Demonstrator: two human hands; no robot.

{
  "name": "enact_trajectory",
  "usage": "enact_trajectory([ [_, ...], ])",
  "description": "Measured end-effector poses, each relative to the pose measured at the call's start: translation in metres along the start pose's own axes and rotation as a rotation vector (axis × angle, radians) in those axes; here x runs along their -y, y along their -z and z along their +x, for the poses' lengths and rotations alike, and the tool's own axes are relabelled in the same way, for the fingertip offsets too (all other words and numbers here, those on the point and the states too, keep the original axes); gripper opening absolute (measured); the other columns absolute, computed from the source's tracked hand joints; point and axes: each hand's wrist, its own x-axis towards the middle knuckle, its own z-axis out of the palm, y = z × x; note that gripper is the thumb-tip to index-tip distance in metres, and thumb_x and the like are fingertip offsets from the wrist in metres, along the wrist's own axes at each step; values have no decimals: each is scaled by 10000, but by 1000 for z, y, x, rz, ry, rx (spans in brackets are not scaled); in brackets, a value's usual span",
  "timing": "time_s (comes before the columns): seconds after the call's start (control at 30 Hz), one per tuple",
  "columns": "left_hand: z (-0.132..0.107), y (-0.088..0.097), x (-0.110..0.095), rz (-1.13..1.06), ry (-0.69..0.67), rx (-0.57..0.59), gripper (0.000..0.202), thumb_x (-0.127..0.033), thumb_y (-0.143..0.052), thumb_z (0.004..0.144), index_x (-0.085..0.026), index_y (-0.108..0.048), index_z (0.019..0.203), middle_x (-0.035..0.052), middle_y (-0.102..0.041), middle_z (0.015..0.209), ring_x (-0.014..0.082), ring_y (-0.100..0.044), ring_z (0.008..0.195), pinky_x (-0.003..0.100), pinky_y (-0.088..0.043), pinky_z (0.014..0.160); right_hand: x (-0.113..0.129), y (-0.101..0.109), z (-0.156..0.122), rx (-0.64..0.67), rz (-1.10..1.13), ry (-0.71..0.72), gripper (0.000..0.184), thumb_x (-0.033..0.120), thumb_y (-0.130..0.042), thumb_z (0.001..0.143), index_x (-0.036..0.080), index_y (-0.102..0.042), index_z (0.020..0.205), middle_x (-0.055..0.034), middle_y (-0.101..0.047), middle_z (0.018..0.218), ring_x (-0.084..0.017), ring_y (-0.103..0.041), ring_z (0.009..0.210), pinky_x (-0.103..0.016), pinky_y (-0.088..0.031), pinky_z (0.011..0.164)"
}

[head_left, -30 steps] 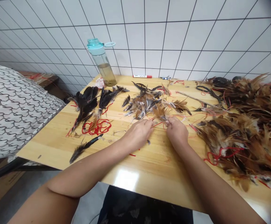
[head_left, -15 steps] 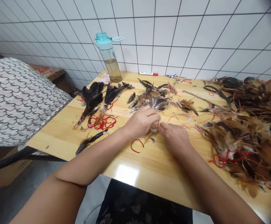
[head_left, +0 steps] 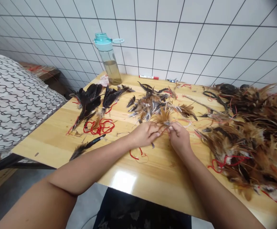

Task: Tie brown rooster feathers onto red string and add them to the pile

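Head view across a varnished wooden table (head_left: 138, 178), two bare forearms entering from the lower edge. Right hand (head_left: 179, 137): thumb and fingers pressed together, pinching the base of a small brown feather tuft (head_left: 163, 117) that rises just above the hands, near the middle of the table. Left hand (head_left: 144, 134): fingers held together and curled, lying just beside the right hand; whether they pinch anything cannot be told. A fine red thread (head_left: 163, 130) shows at the base of the tuft, between the hands. Just behind the hands lies a loose heap of brown and grey feathers (head_left: 150, 105). To the right, a large mass of brown feathers (head_left: 245, 140) tangled with red thread covers the table's end, with black-handled scissors (head_left: 215, 98) and a thin wooden stick (head_left: 200, 104) beside it. To the left lie dark feathers (head_left: 88, 101), a tangle of red cord (head_left: 99, 127) and a single dark feather (head_left: 86, 146). A short red cord (head_left: 135, 156) lies below the left hand. Against the white tiled wall (head_left: 176, 41) stand a water bottle with a teal lid (head_left: 107, 60) and, lying flat, a red-capped marker (head_left: 148, 77).
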Motion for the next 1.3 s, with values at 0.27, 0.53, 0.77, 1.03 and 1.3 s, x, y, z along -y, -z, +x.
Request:
enact_trajectory([
  [0.27,4,-1,-37,344,-125,-45,262,-146,-364,929,-158,-580,781,64,-583,756,166,-513,733,291,-431,692,12,4,-3,166,-646,-25,213,148,-432,875,222,-622,814,-35,-642,857,-138,-510,642,-298,-180,516],
  [0.53,6,30,-4,224,-113,-23,248,-181,-397,928,-165,-622,824,64,-636,772,167,-539,761,297,-421,725,16,2,-8,405,-462,220,253,78,-415,837,220,-624,837,-39,-657,841,-144,-515,676,-283,-222,537],
  [0.77,5,16,10,-185,41,-19,176,-234,-521,875,-145,-656,806,65,-690,816,164,-627,763,284,-481,710,13,-5,-7,238,319,34,268,253,-411,869,219,-454,606,-7,-516,638,-140,-489,588,-265,-387,590],
  [1.03,3,-5,-15,61,17,-77,212,-209,-439,926,-148,-626,847,69,-668,843,159,-604,806,280,-476,753,0,-13,-5,-12,281,-218,252,272,-418,858,228,-433,610,9,-479,578,-155,-472,599,-265,-363,590],
  [1.3,1,-3,-29,523,-192,-88,244,-123,-396,916,-141,-584,761,69,-587,743,182,-499,729,313,-393,663,11,-3,-5,204,-512,-42,246,137,-430,850,231,-656,822,-31,-669,932,-142,-536,676,-287,-231,523],
])
